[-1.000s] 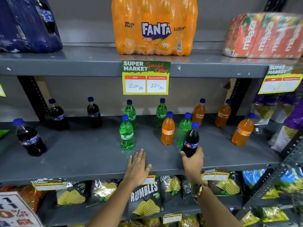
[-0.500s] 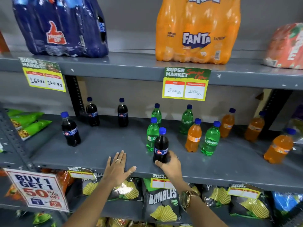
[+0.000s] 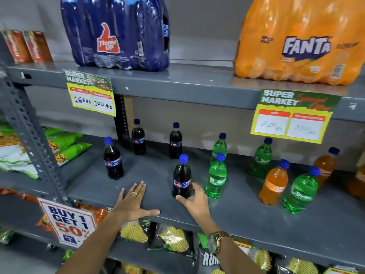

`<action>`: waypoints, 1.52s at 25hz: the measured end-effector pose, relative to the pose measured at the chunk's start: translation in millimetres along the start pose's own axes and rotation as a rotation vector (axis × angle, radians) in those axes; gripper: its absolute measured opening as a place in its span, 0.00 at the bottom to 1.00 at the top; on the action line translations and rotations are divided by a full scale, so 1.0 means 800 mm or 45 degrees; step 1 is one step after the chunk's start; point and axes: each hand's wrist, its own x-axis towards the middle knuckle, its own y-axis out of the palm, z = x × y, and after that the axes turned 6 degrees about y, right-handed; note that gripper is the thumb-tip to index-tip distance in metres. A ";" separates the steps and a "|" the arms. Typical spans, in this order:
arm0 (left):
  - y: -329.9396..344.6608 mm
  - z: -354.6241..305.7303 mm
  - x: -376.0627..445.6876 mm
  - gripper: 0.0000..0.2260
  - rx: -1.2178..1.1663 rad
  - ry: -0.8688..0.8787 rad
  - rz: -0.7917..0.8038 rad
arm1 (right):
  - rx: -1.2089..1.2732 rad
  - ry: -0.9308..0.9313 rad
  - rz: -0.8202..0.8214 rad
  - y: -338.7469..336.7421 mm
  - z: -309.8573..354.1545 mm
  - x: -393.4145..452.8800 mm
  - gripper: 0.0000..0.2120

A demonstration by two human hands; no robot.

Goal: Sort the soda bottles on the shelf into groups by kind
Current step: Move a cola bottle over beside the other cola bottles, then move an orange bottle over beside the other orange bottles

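Note:
My right hand (image 3: pixel 194 200) grips the base of a dark cola bottle (image 3: pixel 181 176) standing upright near the front of the grey middle shelf (image 3: pixel 246 218). My left hand (image 3: pixel 133 204) lies flat on the shelf's front edge, fingers spread, holding nothing. Three more cola bottles stand to the left and behind: one (image 3: pixel 113 159) in front, two at the back (image 3: pixel 138 137) (image 3: pixel 175 141). Green Sprite bottles (image 3: pixel 216 177) (image 3: pixel 261 158) (image 3: pixel 301 189) and orange soda bottles (image 3: pixel 273 183) (image 3: pixel 325 165) stand mixed on the right.
A blue Thums Up pack (image 3: pixel 118 32) and an orange Fanta pack (image 3: pixel 302 42) sit on the shelf above, with price tags (image 3: pixel 292 117) hanging over the bottles. A perforated steel post (image 3: pixel 33 135) stands at the left. Chip bags (image 3: pixel 169 240) fill the shelf below.
My right hand has carried the cola bottle leftward along the shelf front, past the green bottles. The view has swung left. My left hand has stayed flat on the edge.

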 end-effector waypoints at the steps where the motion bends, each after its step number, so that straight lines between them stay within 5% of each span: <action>1: -0.001 0.002 0.001 0.52 -0.006 -0.001 0.011 | 0.006 -0.004 0.015 0.009 0.004 0.007 0.24; 21: 0.008 0.013 0.007 0.54 -0.047 0.048 -0.074 | 0.147 -0.008 0.085 0.063 0.025 0.032 0.28; 24: 0.022 0.003 -0.005 0.43 0.007 0.143 -0.275 | 0.240 0.043 -0.108 0.043 0.004 0.015 0.03; 28: 0.047 -0.051 -0.017 0.23 -0.167 0.370 -0.669 | 0.338 0.137 -0.557 -0.020 -0.035 -0.004 0.15; 33: 0.058 -0.144 -0.005 0.21 -0.101 0.556 -0.566 | 0.369 0.106 -1.016 -0.119 -0.068 -0.010 0.05; 38: 0.068 -0.208 0.014 0.28 -0.008 0.506 -0.215 | 0.306 0.205 -1.082 -0.177 -0.098 0.005 0.24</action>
